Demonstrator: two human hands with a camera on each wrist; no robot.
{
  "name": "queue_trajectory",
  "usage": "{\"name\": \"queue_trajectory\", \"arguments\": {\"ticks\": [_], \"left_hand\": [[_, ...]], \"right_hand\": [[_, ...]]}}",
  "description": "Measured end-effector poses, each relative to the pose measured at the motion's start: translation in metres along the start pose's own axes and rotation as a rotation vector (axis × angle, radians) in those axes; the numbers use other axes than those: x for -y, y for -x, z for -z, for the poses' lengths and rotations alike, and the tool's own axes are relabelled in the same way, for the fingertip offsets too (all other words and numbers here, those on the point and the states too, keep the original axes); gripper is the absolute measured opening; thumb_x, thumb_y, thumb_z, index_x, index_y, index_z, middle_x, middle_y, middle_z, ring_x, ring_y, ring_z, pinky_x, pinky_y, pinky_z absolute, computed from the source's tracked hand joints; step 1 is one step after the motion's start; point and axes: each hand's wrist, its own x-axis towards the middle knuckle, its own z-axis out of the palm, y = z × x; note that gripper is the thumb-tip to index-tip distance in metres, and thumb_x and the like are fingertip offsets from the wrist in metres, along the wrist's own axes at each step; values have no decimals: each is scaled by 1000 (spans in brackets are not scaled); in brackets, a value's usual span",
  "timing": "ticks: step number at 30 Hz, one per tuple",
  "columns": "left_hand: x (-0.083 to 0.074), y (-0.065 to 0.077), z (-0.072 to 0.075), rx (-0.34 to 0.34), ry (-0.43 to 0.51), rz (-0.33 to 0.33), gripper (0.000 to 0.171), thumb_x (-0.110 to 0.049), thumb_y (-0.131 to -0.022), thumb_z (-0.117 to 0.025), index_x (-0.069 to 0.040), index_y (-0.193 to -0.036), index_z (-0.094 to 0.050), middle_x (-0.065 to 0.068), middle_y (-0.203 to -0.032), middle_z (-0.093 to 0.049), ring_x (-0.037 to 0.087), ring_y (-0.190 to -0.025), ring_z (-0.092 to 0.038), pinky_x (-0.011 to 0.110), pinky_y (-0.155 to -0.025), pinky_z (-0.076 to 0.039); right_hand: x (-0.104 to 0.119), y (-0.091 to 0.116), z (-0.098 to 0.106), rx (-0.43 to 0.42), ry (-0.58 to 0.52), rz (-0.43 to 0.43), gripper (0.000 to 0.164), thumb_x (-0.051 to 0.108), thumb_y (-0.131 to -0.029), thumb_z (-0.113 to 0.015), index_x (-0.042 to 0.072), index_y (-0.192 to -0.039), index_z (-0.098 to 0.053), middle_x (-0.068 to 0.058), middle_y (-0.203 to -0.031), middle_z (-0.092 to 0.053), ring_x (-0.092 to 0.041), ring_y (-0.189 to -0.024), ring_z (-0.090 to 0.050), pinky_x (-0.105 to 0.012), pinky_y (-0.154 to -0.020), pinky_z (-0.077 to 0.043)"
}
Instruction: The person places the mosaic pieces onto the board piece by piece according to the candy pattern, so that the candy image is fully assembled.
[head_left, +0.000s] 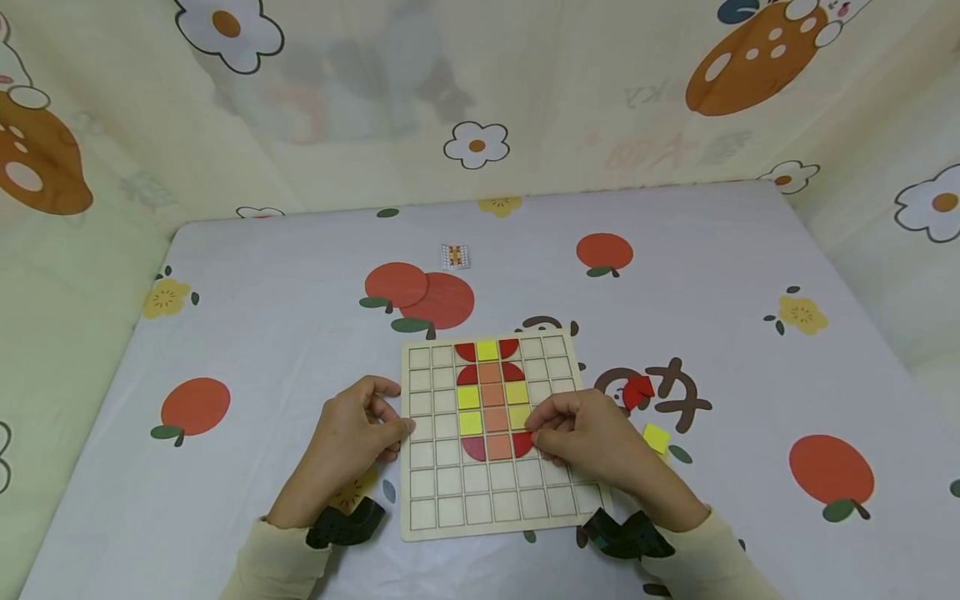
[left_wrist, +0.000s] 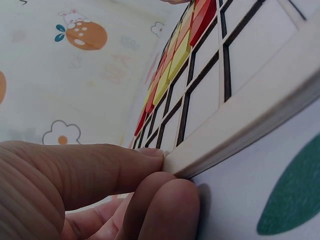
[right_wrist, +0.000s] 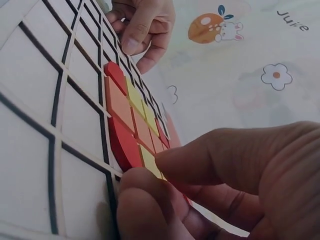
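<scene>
A pale wooden grid board [head_left: 438,508] lies on the table with coloured tiles in its upper middle cells. Orange squares [head_left: 494,394] run down a central column under one yellow square [head_left: 487,350], with yellow squares and red rounded tiles on both sides. My left hand [head_left: 348,429] grips the board's left edge, thumb on top and curled fingers against the side in the left wrist view. The right hand [head_left: 588,433] pinches a red quarter-round tile [right_wrist: 122,145] at the lower right of the pattern; its fingertips hide part of it.
Right of the board lie loose red tiles [head_left: 637,392] and a yellow square tile [head_left: 656,438]. A small printed picture card [head_left: 455,257] lies beyond the board. The tablecloth [head_left: 285,333] has fruit and flower prints; a patterned curtain [head_left: 360,158] rises behind the table.
</scene>
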Motion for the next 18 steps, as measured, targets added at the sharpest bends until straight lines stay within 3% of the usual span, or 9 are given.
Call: {"name": "queue_trajectory", "arguments": {"ticks": [3,11,14,18], "left_hand": [[-1,0,0,2,1,3,45,-3,-88,-82,-2,-126,-60,8,-81,-65,18,-57,-65,27,-56,-57],[-2,1,1,2,10,9,44,-3,-87,-82,-2,-126,-60,9,-82,-64,19,-58,-65,28,-57,-58],[-2,1,2,-2,3,10,44,-4,-87,-82,-2,-126,-60,8,-82,-65,19,-57,-65,28,-57,-58],[-1,1,2,-3,6,11,44,-4,-88,-81,-2,-126,-60,9,-82,-65,19,-58,-65,28,-57,-58]], "right_hand": [[-2,1,7,-49,52,32,9,3,-89,-73,7,-95,-78,-3,-75,-66,-19,-65,-60,-25,-56,-52],[-12,5,46,-292,298,70,14,8,-91,-74,6,-104,-78,-2,-82,-65,-19,-74,-55,-27,-60,-45],[-18,7,62,-327,332,41,16,9,-92,-74,5,-107,-77,-4,-82,-62,-21,-75,-53,-26,-57,-43],[-31,9,81,-307,324,-12,25,8,-92,-73,1,-116,-73,-8,-84,-59,-24,-75,-54,-26,-53,-45]]}}
